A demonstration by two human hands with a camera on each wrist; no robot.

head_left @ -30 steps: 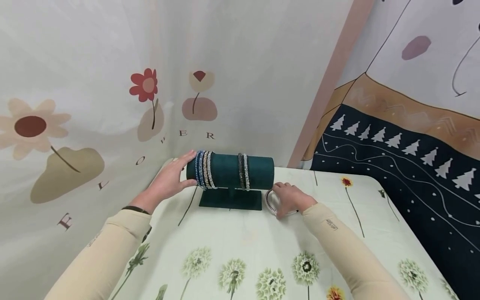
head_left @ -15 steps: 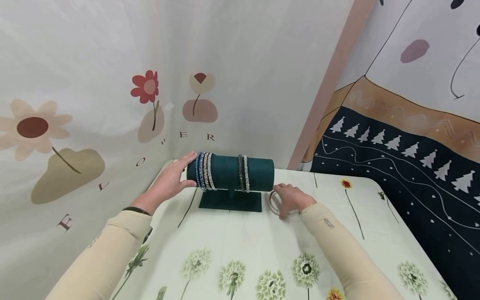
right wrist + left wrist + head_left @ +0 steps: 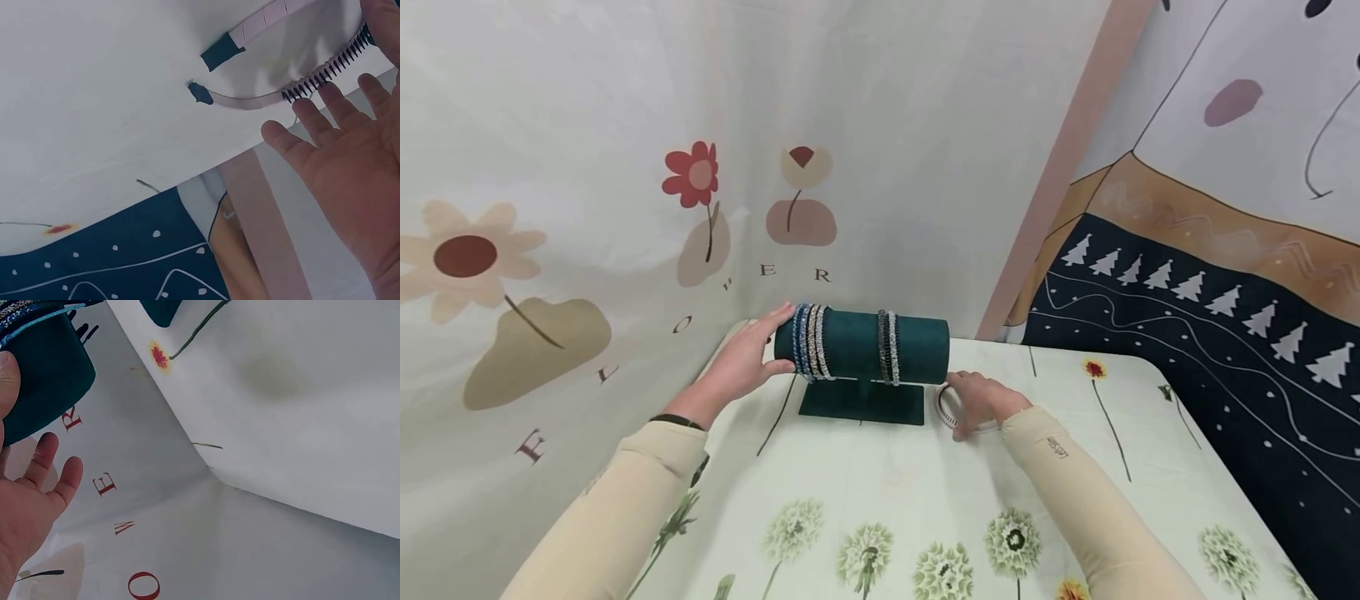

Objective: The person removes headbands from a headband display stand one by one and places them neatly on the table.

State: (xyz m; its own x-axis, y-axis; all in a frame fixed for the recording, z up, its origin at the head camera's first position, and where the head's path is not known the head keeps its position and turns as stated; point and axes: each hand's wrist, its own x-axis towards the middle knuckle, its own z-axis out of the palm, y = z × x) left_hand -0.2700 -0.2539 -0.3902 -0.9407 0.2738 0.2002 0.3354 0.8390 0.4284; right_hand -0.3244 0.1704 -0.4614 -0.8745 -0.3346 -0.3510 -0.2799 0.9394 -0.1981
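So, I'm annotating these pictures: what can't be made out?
Right wrist: part of the headband, cut off by the top edge.
Head view: headband parts behind the right hand.
Head view: far sides of the bracelets, behind the teal roll.
Left wrist: part of the left hand, cut off by left edge.

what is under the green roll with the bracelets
A short post and a flat green base, on the floral cloth. The cloth directly beneath the base is hidden.

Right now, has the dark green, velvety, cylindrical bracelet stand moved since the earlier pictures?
No: in the head view, the bracelet stand shows no shift either way against the red-yellow flower printed on the pale tablecloth.
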